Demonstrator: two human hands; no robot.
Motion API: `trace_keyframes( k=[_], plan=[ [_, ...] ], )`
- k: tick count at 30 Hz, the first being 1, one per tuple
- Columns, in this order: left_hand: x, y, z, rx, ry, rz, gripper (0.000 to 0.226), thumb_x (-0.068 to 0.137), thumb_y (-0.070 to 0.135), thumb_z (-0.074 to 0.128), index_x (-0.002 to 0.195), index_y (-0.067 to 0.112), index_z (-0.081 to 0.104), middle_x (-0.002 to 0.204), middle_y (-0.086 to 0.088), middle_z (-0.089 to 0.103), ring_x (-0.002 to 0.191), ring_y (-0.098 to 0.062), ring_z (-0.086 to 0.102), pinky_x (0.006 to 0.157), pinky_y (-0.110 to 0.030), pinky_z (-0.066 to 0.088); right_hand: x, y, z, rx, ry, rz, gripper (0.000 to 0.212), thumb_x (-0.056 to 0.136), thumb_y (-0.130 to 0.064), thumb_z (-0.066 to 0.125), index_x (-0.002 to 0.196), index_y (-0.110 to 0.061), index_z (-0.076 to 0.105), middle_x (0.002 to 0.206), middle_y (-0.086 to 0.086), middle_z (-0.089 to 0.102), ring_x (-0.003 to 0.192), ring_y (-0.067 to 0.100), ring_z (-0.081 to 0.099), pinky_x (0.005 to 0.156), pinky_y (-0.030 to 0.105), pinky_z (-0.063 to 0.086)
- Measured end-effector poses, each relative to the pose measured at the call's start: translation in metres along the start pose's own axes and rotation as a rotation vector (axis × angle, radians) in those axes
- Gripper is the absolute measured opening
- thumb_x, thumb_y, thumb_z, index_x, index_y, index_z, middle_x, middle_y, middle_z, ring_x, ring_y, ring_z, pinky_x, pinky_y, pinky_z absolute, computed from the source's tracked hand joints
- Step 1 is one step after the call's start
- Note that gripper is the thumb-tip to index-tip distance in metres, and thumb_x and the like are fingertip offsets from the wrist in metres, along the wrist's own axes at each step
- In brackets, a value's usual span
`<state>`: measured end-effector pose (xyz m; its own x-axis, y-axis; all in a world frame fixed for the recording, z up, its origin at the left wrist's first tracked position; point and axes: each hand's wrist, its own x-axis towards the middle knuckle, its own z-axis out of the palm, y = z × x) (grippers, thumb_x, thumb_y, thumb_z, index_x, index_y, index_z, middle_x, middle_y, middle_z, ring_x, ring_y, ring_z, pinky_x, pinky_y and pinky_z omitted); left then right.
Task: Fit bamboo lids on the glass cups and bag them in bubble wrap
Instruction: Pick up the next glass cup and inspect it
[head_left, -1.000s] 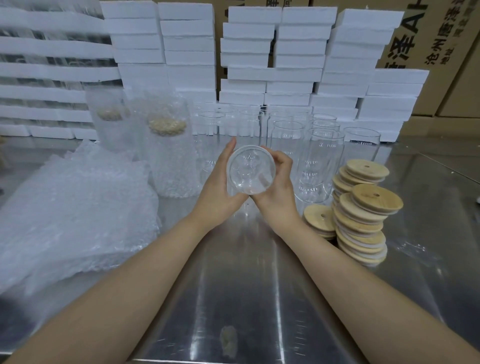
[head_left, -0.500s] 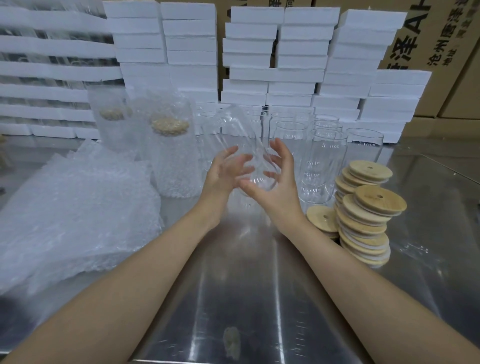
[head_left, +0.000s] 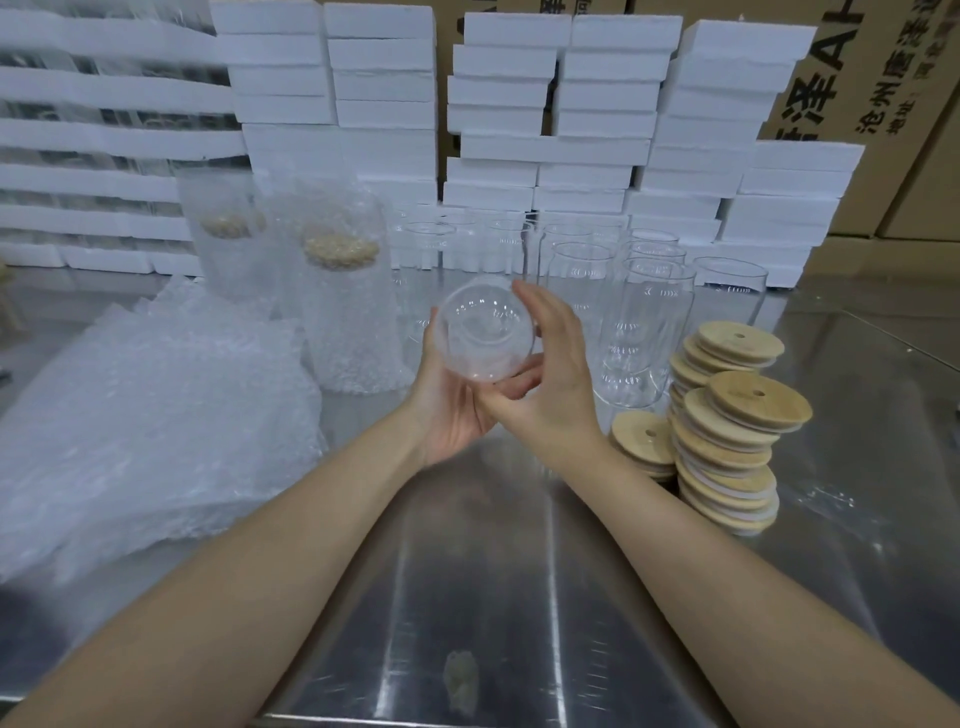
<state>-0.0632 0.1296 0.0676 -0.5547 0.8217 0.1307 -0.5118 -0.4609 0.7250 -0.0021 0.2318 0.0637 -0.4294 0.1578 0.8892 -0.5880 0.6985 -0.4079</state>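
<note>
Stacks of white foam trays (head_left: 498, 104) and cardboard cartons (head_left: 893, 104) fill the far side of the head view, behind a shiny steel table (head_left: 467, 597). Above the middle of the table both hands are together around one glass cup (head_left: 485, 335), held tilted with one round end turned toward the camera; which end it is I cannot tell. The left hand (head_left: 452, 405) supports it from below with the palm up, and the right hand (head_left: 550, 374) presses on its right side with straight fingers. No lid is on it yet.

More empty glass cups (head_left: 644, 322) stand in rows just behind the hands. Bamboo lids (head_left: 727, 426) are piled at the right, near the right wrist. Loose bubble wrap bags (head_left: 145, 426) lie at the left, and two already bagged cups (head_left: 343, 301) stand at the far left.

I judge that the glass is stiff, smooth and fragile, so it is better held around the wall than by the rim. The near table is open for movement, but the crowded cups and the leaning lid pile at the right leave little room there.
</note>
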Motion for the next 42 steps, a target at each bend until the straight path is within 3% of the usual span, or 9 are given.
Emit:
trace_keyframes(
  k=[7,10,12,16,19,22,30,34,42],
  plan=[
    [0.000,0.001,-0.011,0.162,-0.031,-0.018,0.094,0.085,0.081,0.010,0.120,0.011,0.062,0.097,-0.018,0.072,0.088,-0.024,0.072,0.070,-0.025,0.057,-0.001,0.002,0.001,0.054,-0.064,0.209,0.091,0.062,-0.002,0.076,0.134,-0.043,0.039,0.131,-0.036,0.038,0.126,0.010,0.046,0.094,0.048,0.051],
    [0.004,-0.001,-0.015,0.172,0.015,0.022,0.095,0.081,0.084,0.016,0.134,0.013,0.052,0.118,-0.018,0.067,0.105,-0.027,0.067,0.084,-0.030,0.055,0.000,0.004,0.002,0.109,-0.096,0.302,0.091,0.063,-0.005,0.075,0.129,-0.051,0.033,0.129,-0.043,0.035,0.124,-0.002,0.045,0.093,0.029,0.051],
    [0.006,-0.001,-0.017,0.179,0.028,0.053,0.092,0.081,0.084,0.024,0.136,0.015,0.049,0.125,-0.014,0.064,0.115,-0.026,0.063,0.092,-0.032,0.052,-0.001,0.008,0.005,0.149,-0.103,0.321,0.087,0.065,-0.002,0.074,0.131,-0.041,0.033,0.131,-0.036,0.036,0.127,-0.008,0.040,0.101,0.016,0.041],
    [0.008,-0.001,-0.014,0.298,0.181,0.143,0.071,0.085,0.074,0.038,0.131,0.021,0.046,0.127,-0.017,0.063,0.118,-0.028,0.061,0.095,-0.037,0.051,-0.003,0.020,0.003,0.207,-0.163,0.357,0.078,0.073,0.011,0.064,0.126,-0.036,0.031,0.134,-0.014,0.040,0.132,0.000,0.039,0.112,0.028,0.035],
    [0.008,-0.005,-0.012,0.429,0.371,0.290,0.083,0.082,0.054,0.064,0.147,0.022,0.023,0.128,-0.017,0.061,0.113,-0.024,0.064,0.089,-0.035,0.055,0.001,0.024,-0.007,0.172,-0.093,0.470,0.063,0.077,0.020,0.049,0.122,-0.023,0.047,0.128,0.003,0.051,0.123,0.012,0.050,0.103,0.032,0.044],
    [0.007,-0.013,-0.012,0.746,0.462,0.398,0.092,0.082,0.033,0.073,0.149,0.035,0.010,0.128,-0.007,0.058,0.111,-0.010,0.061,0.093,-0.026,0.051,0.004,0.021,-0.015,-0.069,-0.080,0.551,0.049,0.079,0.019,0.045,0.118,-0.009,0.059,0.118,0.007,0.054,0.110,0.025,0.057,0.085,0.015,0.046],
    [0.007,-0.014,-0.015,1.044,0.577,0.555,0.095,0.077,0.032,0.080,0.149,0.038,0.018,0.122,0.005,0.050,0.113,-0.002,0.049,0.085,-0.010,0.035,0.011,-0.018,-0.017,-1.113,-0.895,0.585,0.055,0.092,-0.018,0.048,0.144,-0.015,0.032,0.146,0.010,0.036,0.137,0.036,0.030,0.106,0.061,0.025],
    [0.007,-0.014,-0.016,1.099,0.638,0.571,0.096,0.075,0.033,0.081,0.150,0.036,0.020,0.130,-0.003,0.047,0.118,-0.009,0.048,0.092,-0.017,0.034,0.009,-0.026,-0.018,-1.138,-1.046,0.854,0.063,0.093,-0.012,0.042,0.152,-0.018,0.020,0.159,0.011,0.009,0.144,0.048,0.006,0.102,0.078,0.011],
    [0.009,-0.013,-0.021,1.089,0.727,0.546,0.097,0.074,0.032,0.082,0.150,0.032,0.021,0.136,-0.006,0.043,0.126,-0.013,0.045,0.098,-0.023,0.035,0.002,-0.030,-0.009,-0.913,-0.892,0.502,0.054,0.090,-0.007,0.055,0.140,-0.009,0.034,0.145,0.013,0.030,0.138,0.031,0.028,0.096,0.039,0.041]
  ],
)
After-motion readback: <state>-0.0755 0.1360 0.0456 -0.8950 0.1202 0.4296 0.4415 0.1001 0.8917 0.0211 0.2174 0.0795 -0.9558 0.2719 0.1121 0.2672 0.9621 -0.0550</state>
